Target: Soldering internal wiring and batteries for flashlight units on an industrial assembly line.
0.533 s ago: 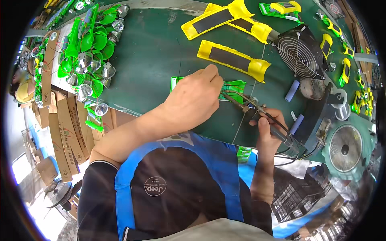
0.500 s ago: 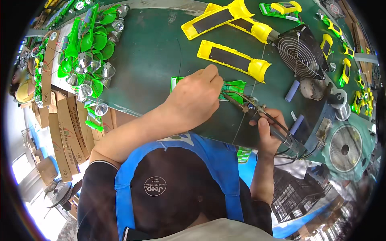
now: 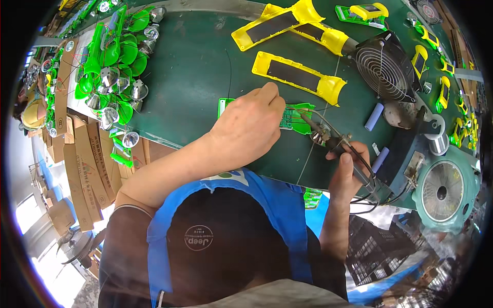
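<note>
A dark green tabletop (image 3: 205, 61) is filling the upper half of the view, crowded at its far left with green plastic shells and silver reflector cones (image 3: 110, 77), and along its far edge with long yellow casings with dark panels (image 3: 298, 77). A round black fan (image 3: 382, 66) is standing to the right of them, with a second, pale green fan (image 3: 444, 190) sitting lower at the right edge.

Near the middle of the tabletop a green circuit board (image 3: 292, 117) is lying flat, its long axis running left to right. The left hand (image 3: 246, 128) is covering most of the board's left part, with its fingertips pressed together at the board's far edge; whether they are pinching a thin wire there or only pressing down is too small to tell.

The right hand (image 3: 349, 172) is wrapping its grip around the handle of a soldering iron (image 3: 334, 141), fingers closed firmly on it. The iron is slanting from lower right to upper left, its tip pointing at the board's right end and lying at or just over that edge. The board is therefore lying up and to the left of the right hand, along the line of the iron, while the left hand is already resting on it and is the nearer of the two. Dark cables are trailing from the iron's handle toward the lower right. Two pale blue cylindrical cells (image 3: 374, 117) are lying just beyond the iron, apart from the board.
</note>
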`<state>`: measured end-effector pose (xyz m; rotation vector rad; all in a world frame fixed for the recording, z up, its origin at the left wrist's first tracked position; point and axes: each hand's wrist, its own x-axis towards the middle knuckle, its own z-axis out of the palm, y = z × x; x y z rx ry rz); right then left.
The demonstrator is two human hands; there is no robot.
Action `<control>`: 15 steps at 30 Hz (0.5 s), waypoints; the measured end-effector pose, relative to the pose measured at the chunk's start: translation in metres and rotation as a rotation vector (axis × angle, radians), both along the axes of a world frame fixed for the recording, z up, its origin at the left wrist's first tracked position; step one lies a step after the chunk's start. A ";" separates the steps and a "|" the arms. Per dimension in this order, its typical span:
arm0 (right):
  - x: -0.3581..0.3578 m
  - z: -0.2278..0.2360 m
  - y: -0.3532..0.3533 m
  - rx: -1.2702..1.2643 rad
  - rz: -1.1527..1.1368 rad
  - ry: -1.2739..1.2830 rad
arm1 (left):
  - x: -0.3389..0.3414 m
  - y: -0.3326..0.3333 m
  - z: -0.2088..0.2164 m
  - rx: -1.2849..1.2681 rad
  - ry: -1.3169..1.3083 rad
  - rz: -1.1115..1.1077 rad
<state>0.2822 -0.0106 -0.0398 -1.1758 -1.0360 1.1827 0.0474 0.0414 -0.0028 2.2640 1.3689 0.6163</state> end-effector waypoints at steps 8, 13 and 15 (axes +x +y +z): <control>-0.001 0.013 0.013 0.181 0.014 -0.207 | -0.001 0.001 -0.006 0.034 -0.010 0.002; -0.005 0.025 0.020 0.146 -0.023 -0.226 | -0.006 0.001 0.000 0.019 0.020 -0.006; 0.001 0.023 0.015 0.240 -0.038 -0.207 | -0.024 0.000 0.002 -0.116 -0.022 -0.147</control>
